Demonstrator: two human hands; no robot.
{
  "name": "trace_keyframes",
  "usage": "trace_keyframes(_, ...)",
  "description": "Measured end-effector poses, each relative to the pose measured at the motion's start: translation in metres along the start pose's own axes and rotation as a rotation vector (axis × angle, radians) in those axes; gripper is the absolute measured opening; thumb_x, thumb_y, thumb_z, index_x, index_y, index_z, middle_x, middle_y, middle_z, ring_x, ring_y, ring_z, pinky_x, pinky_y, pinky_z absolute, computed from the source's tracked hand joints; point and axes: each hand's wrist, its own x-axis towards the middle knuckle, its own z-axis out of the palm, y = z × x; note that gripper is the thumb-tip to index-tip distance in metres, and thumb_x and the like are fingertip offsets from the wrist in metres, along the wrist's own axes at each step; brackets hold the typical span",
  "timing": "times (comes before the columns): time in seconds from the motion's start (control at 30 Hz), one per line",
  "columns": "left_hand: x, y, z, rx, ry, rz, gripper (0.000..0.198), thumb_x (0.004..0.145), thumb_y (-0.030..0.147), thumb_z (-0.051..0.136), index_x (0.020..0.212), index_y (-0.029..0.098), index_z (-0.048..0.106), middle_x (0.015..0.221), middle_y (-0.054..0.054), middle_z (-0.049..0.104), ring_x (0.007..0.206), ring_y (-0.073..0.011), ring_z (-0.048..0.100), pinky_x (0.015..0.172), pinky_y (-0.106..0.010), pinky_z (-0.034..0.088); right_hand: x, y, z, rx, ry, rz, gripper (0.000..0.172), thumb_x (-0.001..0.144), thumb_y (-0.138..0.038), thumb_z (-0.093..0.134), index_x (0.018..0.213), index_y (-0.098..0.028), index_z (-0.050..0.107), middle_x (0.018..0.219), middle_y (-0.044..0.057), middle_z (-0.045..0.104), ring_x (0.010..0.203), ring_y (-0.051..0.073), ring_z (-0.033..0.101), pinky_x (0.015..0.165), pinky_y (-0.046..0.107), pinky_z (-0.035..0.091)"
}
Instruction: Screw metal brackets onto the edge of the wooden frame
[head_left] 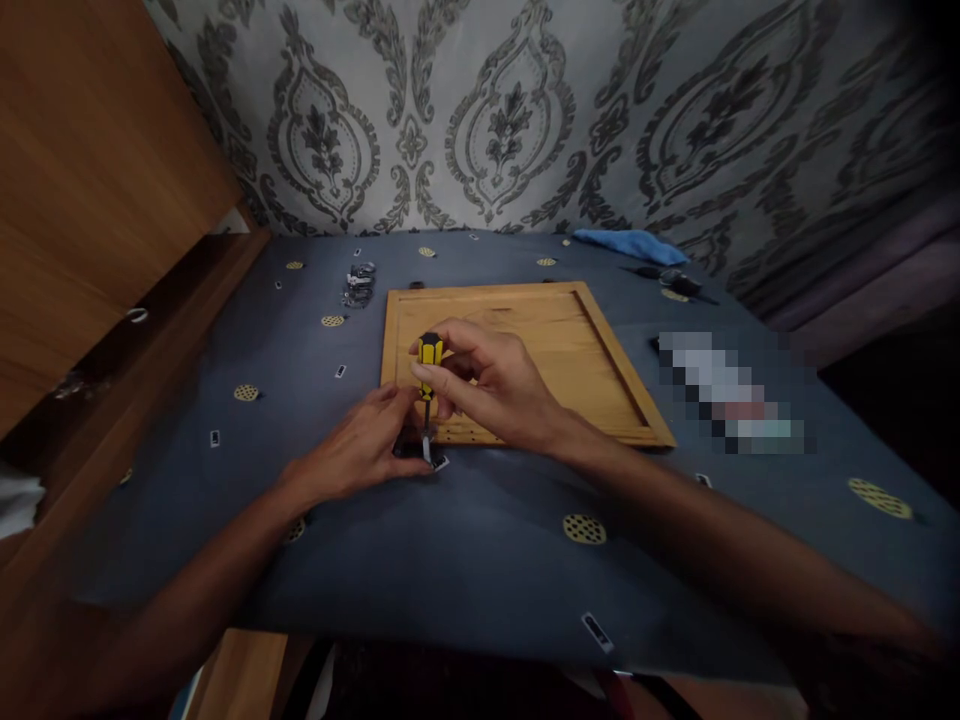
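Note:
My right hand (487,375) grips a screwdriver (430,352) by its yellow and black handle, the shaft pointing down. The tip meets a small metal fitting (427,447) at the near left corner of a wooden panel with a raised frame (517,292). My left hand (360,440) is closed around that fitting, thumb in front and fingers behind, steadying it against the panel's near edge. The fitting is mostly covered by my fingers, so its exact kind is unclear. A row of small dark holes or marks runs along the panel's near edge.
Several metal fittings (360,285) lie in a pile left of the panel. A blue cloth (634,245) and a dark tool (675,282) lie at the back right. A blurred-out object (727,395) is on the right. A wooden cabinet (112,180) borders the left side.

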Motion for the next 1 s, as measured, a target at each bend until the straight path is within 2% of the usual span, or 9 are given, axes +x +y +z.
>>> trace_keyframes(0.13, 0.0007, -0.0007, 0.0007, -0.008, 0.006, 0.007, 0.046, 0.083, 0.043, 0.082, 0.112, 0.023, 0.053, 0.109, -0.007, 0.065, 0.099, -0.0292, 0.066, 0.088, -0.046, 0.057, 0.0002, -0.0008, 0.0000, -0.006, -0.007, 0.012, 0.044, 0.094, -0.056, 0.072, 0.083, -0.022, 0.046, 0.063, -0.007, 0.054, 0.049, 0.010, 0.063, 0.045, 0.021, 0.045)
trace_keyframes(0.23, 0.0009, -0.0014, 0.0014, -0.010, 0.005, 0.020, 0.050, 0.083, 0.043, 0.081, 0.118, 0.023, 0.052, 0.110, -0.007, 0.066, 0.100, -0.0289, 0.067, 0.089, -0.046, 0.057, 0.0003, -0.0004, -0.0003, -0.005, -0.015, 0.020, 0.043, 0.095, -0.055, 0.071, 0.084, -0.022, 0.047, 0.060, -0.007, 0.054, 0.049, 0.011, 0.063, 0.045, 0.022, 0.045)
trace_keyframes(0.37, 0.0004, -0.0002, 0.0009, -0.003, 0.006, 0.009, 0.053, 0.082, 0.041, 0.083, 0.120, 0.023, 0.051, 0.112, -0.008, 0.065, 0.103, -0.0306, 0.067, 0.091, -0.047, 0.057, 0.0001, 0.0008, -0.0006, 0.002, 0.002, 0.017, 0.042, 0.093, -0.056, 0.073, 0.089, -0.021, 0.051, 0.068, -0.005, 0.059, 0.049, 0.010, 0.063, 0.045, 0.023, 0.046)
trace_keyframes(0.57, 0.0007, 0.0034, -0.0018, 0.012, -0.018, -0.007, 0.049, 0.084, 0.042, 0.082, 0.116, 0.022, 0.052, 0.111, -0.009, 0.065, 0.100, -0.0300, 0.067, 0.088, -0.047, 0.057, -0.0004, 0.0002, 0.0000, -0.024, -0.016, 0.018, 0.044, 0.094, -0.057, 0.071, 0.082, -0.023, 0.045, 0.060, -0.007, 0.056, 0.049, 0.012, 0.063, 0.045, 0.024, 0.044)
trace_keyframes(0.77, 0.0011, 0.0019, -0.0011, 0.026, -0.010, 0.008, 0.055, 0.084, 0.042, 0.082, 0.124, 0.022, 0.051, 0.112, -0.008, 0.066, 0.099, -0.0295, 0.067, 0.088, -0.045, 0.058, -0.0007, 0.0012, 0.0003, -0.042, -0.025, 0.025, 0.044, 0.094, -0.060, 0.070, 0.085, -0.022, 0.050, 0.068, -0.004, 0.061, 0.050, 0.012, 0.065, 0.047, 0.025, 0.046)
trace_keyframes(1.0, 0.0013, 0.0013, -0.0019, -0.009, -0.001, 0.021, 0.054, 0.084, 0.045, 0.081, 0.123, 0.023, 0.051, 0.112, -0.008, 0.066, 0.099, -0.0297, 0.067, 0.088, -0.046, 0.058, -0.0015, 0.0006, 0.0012, -0.062, -0.028, 0.002, 0.034, 0.097, -0.050, 0.068, 0.090, -0.020, 0.053, 0.072, -0.002, 0.064, 0.054, 0.013, 0.065, 0.050, 0.027, 0.046)
